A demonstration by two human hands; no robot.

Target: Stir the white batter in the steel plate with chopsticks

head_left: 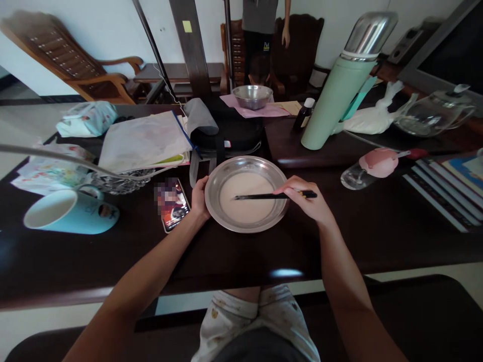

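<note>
A wide metal bowl (216, 211) on the dark table holds a pale, creamy liquid (249, 211). My left hand (200, 198) grips the bowl's left rim, its fingers partly hidden behind the metal. In my right hand (305, 197) is a pair of black chopsticks (260, 196), held nearly level across the bowl's right rim, with the tips in or just over the liquid near its middle. Just left of my left hand lies a phone (176, 206) with its screen lit.
At left stand a light-blue mug (75, 213) and a glass dish (121, 182). Behind are papers (143, 138), a black case (234, 130) and a smaller metal bowl (252, 98). To the right are a green thermos (335, 95), a pink-topped bottle (372, 168) and books (449, 188). A person (260, 20) stands beyond.
</note>
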